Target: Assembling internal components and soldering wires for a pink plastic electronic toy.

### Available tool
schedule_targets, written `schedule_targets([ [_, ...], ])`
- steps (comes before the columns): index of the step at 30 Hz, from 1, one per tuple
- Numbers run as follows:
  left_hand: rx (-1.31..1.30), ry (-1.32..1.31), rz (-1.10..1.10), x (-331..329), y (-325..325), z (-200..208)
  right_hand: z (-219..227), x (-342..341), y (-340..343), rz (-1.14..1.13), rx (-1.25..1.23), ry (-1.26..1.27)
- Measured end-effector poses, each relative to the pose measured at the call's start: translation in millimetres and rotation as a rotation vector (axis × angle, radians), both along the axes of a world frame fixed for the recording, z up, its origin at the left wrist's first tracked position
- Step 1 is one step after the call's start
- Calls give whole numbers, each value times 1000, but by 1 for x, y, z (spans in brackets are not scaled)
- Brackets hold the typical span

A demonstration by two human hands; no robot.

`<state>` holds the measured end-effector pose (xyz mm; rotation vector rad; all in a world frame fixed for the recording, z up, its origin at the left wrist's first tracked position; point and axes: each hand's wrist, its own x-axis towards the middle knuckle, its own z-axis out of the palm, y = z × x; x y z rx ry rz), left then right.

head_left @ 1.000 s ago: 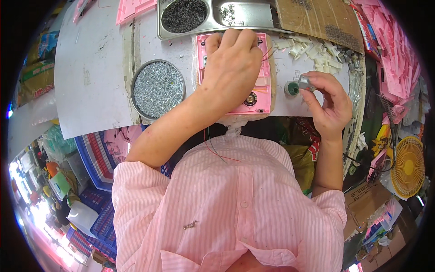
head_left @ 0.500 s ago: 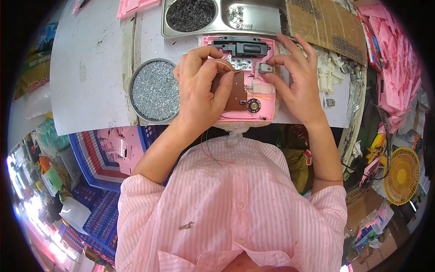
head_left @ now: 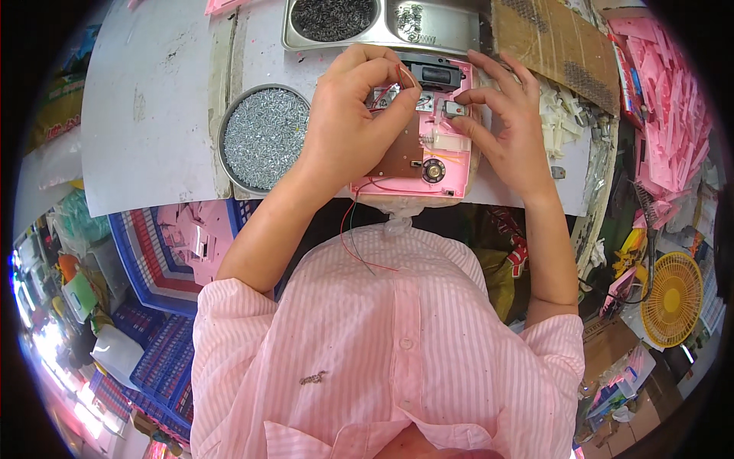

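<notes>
A pink plastic housing (head_left: 367, 189) lies at the table's front edge, fitted with a brown circuit board (head_left: 399, 157), a black part (head_left: 436, 75) along its far side and a small round speaker (head_left: 433, 170). My left hand (head_left: 355, 107) is closed over its left part, thumb and forefinger pinching thin wires (head_left: 409, 76); the wires' ends are hidden. At the right side, my right hand (head_left: 508, 126) holds a small grey metal-cased block (head_left: 456, 109) between thumb and forefinger, other fingers raised. Loose red and green wires (head_left: 353, 229) hang from the near edge onto my shirt.
Left of the housing stands a round dish of small screws (head_left: 264, 138). Behind it is a metal tray (head_left: 386, 40) with dark and silver springs. White plastic pieces (head_left: 562, 115) and cardboard (head_left: 558, 50) lie right, with stacked pink parts (head_left: 669, 99) beyond. A blue basket (head_left: 164, 298) sits below left.
My left hand has moved farther away and slightly right, lifting the pinched wires and uncovering more of the circuit board. My right hand stays at the grey block. The whole view has shifted slightly.
</notes>
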<state>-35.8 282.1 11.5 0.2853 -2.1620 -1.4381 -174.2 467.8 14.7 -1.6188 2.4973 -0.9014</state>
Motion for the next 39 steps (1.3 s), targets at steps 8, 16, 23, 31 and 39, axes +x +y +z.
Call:
schedule_targets([
  [8, -103, 3, -23, 5, 0, -1, -2, -1, 2, 22, -50, 23],
  [16, 0, -24, -32, 1, -5, 1, 24, 9, -7, 6, 89, 154],
  [23, 5, -17, -43, 0, -5, 1, 18, 15, -6, -99, 95, 151],
  [31, -31, 14, -83, 3, -3, 1, 16, 6, -5, 3, 53, 128],
  [39, 85, -74, -144, 5, 5, 6, 13, 1, -5, 25, 94, 65],
])
